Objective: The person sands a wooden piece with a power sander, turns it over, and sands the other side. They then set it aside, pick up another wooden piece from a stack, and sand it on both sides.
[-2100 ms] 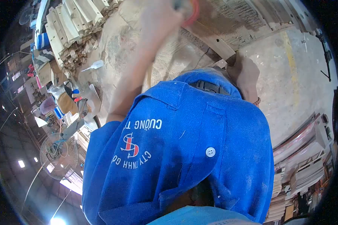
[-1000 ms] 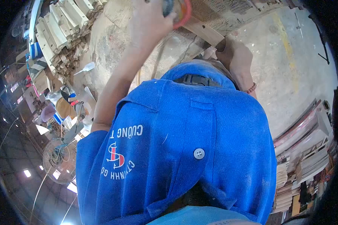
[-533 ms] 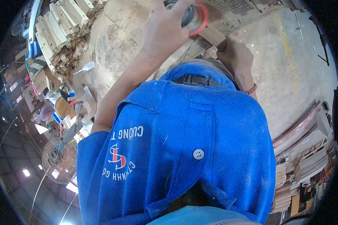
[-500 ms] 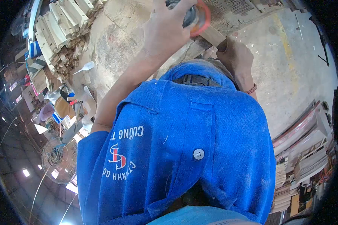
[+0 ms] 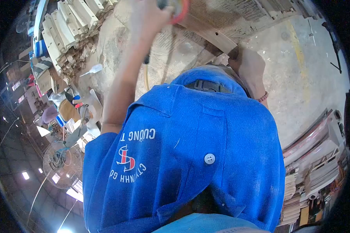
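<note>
My left hand [image 5: 149,17], partly blurred at the top edge, is wrapped round a sander [image 5: 179,11] with a red-orange rim and a dark body. The sander is at the far end of a long wooden strip [image 5: 208,33], which has a small dark hole near its middle. My right hand [image 5: 248,64], with a beaded bracelet at the wrist, is closed on the near end of that strip. Under my left forearm a yellowish hose [image 5: 146,77] with a black fitting hangs down. The top of the sander is cut off by the frame.
Pale shaped wooden pieces [image 5: 66,29] are stacked at upper left, on a dusty worktop [image 5: 114,50] with a white plastic bottle [image 5: 92,70]. A fan [image 5: 63,165] stands at lower left. Stacked boards [image 5: 322,167] lie at right, beside the concrete floor [image 5: 287,85].
My left hand and the sander have moved up and left along the strip, baring more of its surface and the hose. My right hand keeps its hold, shifting slightly.
</note>
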`<state>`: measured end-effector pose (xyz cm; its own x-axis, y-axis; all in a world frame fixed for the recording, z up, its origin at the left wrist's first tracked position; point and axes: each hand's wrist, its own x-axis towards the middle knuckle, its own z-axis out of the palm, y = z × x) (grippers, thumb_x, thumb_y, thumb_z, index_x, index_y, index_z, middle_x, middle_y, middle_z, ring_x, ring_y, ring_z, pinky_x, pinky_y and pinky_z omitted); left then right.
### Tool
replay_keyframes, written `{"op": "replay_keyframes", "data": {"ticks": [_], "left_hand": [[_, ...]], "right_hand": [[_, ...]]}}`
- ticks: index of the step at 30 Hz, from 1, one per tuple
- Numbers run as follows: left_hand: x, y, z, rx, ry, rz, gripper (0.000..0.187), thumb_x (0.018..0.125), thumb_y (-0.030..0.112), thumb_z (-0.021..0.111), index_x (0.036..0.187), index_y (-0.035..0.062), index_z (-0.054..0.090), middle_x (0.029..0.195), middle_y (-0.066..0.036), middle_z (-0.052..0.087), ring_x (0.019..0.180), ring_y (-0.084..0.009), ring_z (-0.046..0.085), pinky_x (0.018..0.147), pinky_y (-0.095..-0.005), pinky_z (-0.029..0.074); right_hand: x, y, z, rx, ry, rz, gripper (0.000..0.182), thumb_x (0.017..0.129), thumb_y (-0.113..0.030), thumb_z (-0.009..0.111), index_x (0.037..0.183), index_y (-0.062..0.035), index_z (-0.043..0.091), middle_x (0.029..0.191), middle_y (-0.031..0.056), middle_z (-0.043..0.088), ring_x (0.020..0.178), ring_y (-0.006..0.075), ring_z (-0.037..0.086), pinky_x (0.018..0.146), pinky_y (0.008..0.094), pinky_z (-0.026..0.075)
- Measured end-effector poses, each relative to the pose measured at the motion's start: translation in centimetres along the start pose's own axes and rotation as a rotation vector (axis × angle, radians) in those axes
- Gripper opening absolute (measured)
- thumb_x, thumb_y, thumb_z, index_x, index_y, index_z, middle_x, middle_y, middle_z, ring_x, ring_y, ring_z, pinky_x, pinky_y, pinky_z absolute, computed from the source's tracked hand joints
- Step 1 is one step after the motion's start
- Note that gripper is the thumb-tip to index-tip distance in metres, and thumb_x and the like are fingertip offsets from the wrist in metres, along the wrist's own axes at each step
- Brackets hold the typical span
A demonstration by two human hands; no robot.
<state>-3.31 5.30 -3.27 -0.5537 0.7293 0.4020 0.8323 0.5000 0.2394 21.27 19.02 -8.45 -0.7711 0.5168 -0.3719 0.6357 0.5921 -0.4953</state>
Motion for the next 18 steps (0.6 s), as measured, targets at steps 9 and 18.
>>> {"op": "replay_keyframes", "data": {"ticks": [9,18], "left_hand": [[0.6,3.2,-1.5,-0.195,-0.305,-0.328,0.056,0.074,0.013,0.070,0.127,0.0132,0.052,0.110,-0.027,0.060,0.102,-0.0452,0.061,0.089,-0.0487,0.049],[-0.4,2.5,-1.9,-0.070,-0.244,-0.371,0.057,0.074,0.018,0.072,0.127,0.0149,0.052,0.108,-0.027,0.059,0.101,-0.0439,0.060,0.084,-0.0491,0.050]], "right_hand": [[-0.1,-0.1,0.0,0.023,0.037,-0.003,0.019,0.072,-0.021,0.071,0.088,-0.0120,0.066,0.082,0.0142,0.069,0.081,0.0351,0.068,0.069,0.0454,0.054],[-0.2,-0.2,0.0,0.004,0.033,-0.034,0.020,0.072,-0.020,0.070,0.088,-0.0096,0.066,0.081,0.0159,0.069,0.080,0.0354,0.068,0.069,0.0463,0.054]]}}
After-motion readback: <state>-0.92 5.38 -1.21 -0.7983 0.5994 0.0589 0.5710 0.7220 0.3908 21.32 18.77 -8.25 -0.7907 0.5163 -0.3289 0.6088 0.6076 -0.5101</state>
